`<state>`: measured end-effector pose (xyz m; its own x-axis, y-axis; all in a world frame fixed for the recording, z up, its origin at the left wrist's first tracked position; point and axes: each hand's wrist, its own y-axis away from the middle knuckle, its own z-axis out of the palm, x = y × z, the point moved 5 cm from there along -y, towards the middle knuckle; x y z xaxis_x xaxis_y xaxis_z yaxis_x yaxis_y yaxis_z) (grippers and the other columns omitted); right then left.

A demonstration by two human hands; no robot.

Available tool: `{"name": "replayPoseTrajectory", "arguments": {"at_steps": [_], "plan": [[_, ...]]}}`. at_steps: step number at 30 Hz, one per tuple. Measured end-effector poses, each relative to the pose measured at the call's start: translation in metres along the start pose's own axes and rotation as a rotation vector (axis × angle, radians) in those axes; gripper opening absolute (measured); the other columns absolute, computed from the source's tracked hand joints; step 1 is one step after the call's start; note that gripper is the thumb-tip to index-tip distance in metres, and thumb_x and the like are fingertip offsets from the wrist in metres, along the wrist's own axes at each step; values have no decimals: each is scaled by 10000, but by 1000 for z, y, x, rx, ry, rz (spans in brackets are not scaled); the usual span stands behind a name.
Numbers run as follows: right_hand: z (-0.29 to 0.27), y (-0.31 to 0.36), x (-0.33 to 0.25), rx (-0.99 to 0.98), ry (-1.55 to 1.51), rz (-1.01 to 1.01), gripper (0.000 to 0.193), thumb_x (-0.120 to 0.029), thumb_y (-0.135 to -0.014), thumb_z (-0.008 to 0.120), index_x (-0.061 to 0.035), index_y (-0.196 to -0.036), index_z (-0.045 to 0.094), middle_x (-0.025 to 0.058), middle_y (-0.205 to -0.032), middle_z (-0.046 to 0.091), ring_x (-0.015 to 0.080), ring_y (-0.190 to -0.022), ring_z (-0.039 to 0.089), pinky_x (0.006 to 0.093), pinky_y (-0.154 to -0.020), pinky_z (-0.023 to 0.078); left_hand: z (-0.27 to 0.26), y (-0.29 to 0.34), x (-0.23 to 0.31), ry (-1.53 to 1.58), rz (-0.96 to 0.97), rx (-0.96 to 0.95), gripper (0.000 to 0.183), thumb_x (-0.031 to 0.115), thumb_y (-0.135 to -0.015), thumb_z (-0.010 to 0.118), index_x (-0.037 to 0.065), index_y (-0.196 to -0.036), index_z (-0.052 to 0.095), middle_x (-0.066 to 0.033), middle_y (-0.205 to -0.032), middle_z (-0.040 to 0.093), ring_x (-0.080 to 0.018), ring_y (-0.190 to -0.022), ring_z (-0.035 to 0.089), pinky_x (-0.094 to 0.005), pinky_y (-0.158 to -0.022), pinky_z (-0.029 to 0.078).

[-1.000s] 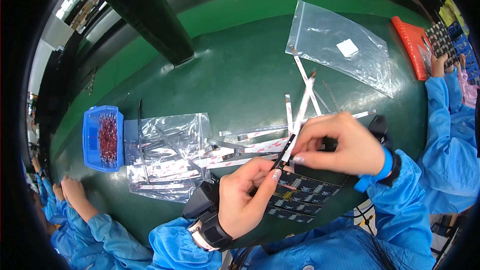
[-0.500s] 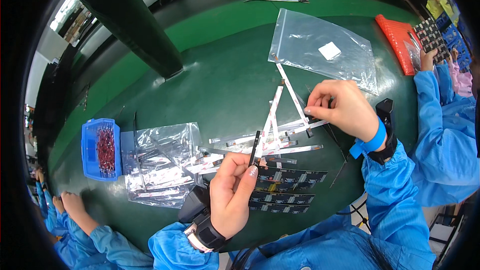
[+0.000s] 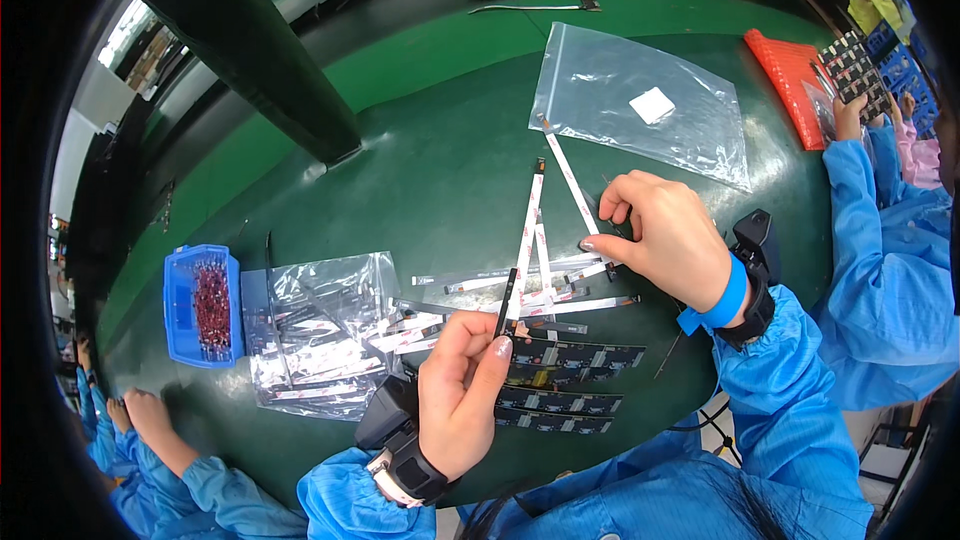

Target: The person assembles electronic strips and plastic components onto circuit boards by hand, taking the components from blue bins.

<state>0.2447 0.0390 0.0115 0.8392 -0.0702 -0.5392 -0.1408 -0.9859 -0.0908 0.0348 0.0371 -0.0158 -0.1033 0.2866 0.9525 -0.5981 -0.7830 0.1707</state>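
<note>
My left hand point(image 3: 458, 385) pinches a narrow black strip point(image 3: 508, 302) upright between thumb and fingers, over a pile of white-backed flex cables point(image 3: 531, 215). Behind the strip, one long white cable with a dark tip rises away from me. My right hand point(image 3: 672, 248) hovers to the right of the pile. Its thumb and forefinger are parted, the thumb tip at the near end of a slanting white flex cable point(image 3: 570, 178). Close by that hand is a thin dark line, partly hidden, whose kind I cannot make out. Dark circuit board panels point(image 3: 575, 360) lie just right of my left hand.
At left are a blue bin point(image 3: 236, 305) of small dark red parts and a clear bag point(image 3: 345, 275) with more flex cables. A zip bag point(image 3: 610, 75) with a white label lies beyond. A green post point(image 3: 270, 60) rises at far left. Co-workers' arms flank me.
My right thumb and forefinger have come apart, and the hand has shifted slightly left and nearer. The left hand keeps its pinch on the black strip. The whole view has shifted slightly.
</note>
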Motion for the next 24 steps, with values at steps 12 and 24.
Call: {"name": "replayPoseTrajectory", "arguments": {"at_steps": [12, 24], "plan": [[1, 6, 3, 21, 11, 36, 99, -101, -732, 658, -22, -720, 599, 114, -706, 605, 302, -651, 598, 389, -587, 468, 0, 0, 1, -1, 40, -7, 110, 30, -923, 422, -18, -1012, 465, -72, -959, 606, -61, -870, 526, -195, -788, 387], [-13, 11, 3, -243, 98, 55, 148, -82, -655, 730, 6, -696, 619, 116, -625, 633, 208, -565, 631, 280, -541, 479, -1, 0, 0, -30, 38, 13, 105, 17, -917, 424, -17, -1007, 465, -62, -958, 605, -30, -822, 492, -164, -719, 364]]}}
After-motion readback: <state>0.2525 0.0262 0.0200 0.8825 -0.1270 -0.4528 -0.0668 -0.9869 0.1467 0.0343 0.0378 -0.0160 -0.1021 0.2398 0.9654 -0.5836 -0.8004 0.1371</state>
